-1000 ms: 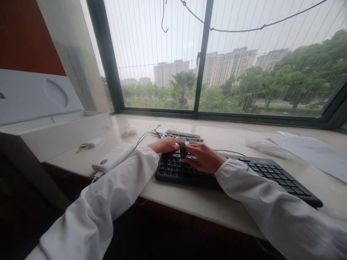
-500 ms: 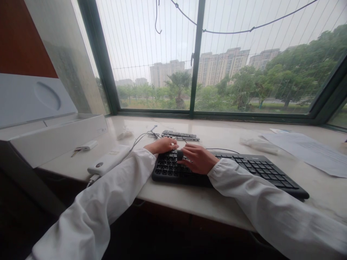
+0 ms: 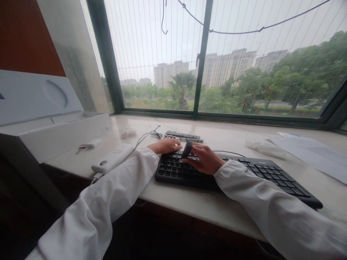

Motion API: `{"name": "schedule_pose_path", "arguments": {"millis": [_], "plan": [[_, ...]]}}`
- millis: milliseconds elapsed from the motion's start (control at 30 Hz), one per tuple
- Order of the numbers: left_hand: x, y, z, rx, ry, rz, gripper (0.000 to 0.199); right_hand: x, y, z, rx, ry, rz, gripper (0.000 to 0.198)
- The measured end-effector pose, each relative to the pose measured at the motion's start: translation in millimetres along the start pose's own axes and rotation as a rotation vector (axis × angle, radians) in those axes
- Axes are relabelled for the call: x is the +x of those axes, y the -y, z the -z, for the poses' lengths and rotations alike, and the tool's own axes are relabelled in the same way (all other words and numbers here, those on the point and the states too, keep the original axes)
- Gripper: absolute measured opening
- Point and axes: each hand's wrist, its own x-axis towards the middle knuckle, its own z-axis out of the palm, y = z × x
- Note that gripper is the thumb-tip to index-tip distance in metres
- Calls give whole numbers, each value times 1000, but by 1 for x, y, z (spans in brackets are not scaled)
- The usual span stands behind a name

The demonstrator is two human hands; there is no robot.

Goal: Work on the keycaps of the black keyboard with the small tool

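A black keyboard (image 3: 173, 172) lies across the white ledge. Its left part is stripped of keycaps, baring the key sockets, while caps remain on the right. My left hand (image 3: 166, 145) is at its rear left edge, fingers curled against it; the fingertips are partly hidden. Between the thumb and fingers of my right hand (image 3: 204, 159) is a small dark grey, rounded piece with a ridged side (image 3: 187, 149). It is tilted just above the bare sockets. Behind the keyboard, loose black keycaps (image 3: 184, 136) lie in rows.
To the left are a white power bank (image 3: 112, 159) with a cable, a small white adapter (image 3: 92, 143), and an open white box (image 3: 67, 131). A crumpled plastic bag (image 3: 267, 148) and paper sheets (image 3: 311, 151) lie to the right. A barred window stands behind the ledge.
My right hand has turned the dark grey piece, which now shows a longer side and sits slightly higher. My left hand stays at the keyboard's edge. The whole view has shifted slightly.
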Motion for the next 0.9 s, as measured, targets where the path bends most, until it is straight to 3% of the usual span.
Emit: {"name": "schedule_pose_path", "arguments": {"millis": [233,433,533,667,900], "plan": [[-4,-7,4,36,36,26,26,0,2,-2,-38,37,78,35],[-1,-1,1,64,40,28,31,1,3,-2,-179,34,167,16],[1,2,0,80,43,22,30,2,-1,-1,-250,-18,124,11],[0,0,1,79,50,13,27,2,-2,1,-147,-106,58,11],[-3,-5,3,60,45,31,25,1,2,-1,-43,35,65,22]]}}
